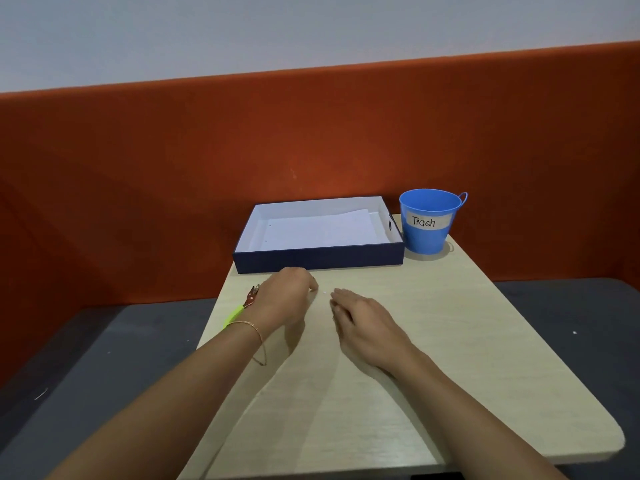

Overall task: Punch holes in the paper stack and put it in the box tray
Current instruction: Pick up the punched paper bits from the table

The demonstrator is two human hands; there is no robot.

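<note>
The white paper stack point(318, 230) lies flat inside the navy box tray point(318, 259) at the back of the table, with small holes showing along its left edge. A hole punch point(242, 306) with a red body and green handle lies on the table's left edge, partly hidden behind my left wrist. My left hand point(285, 296) hovers just in front of the tray, fingers curled down toward the tabletop, holding nothing I can see. My right hand point(360, 323) rests low over the table beside it, fingers loosely together and empty. A tiny white paper dot point(324, 293) lies between the hands.
A blue bucket point(429, 221) labelled "Trash" stands right of the tray. The light wooden table point(450, 358) is narrow, with its edges close on both sides. An orange padded wall rises behind it, and dark floor lies on each side.
</note>
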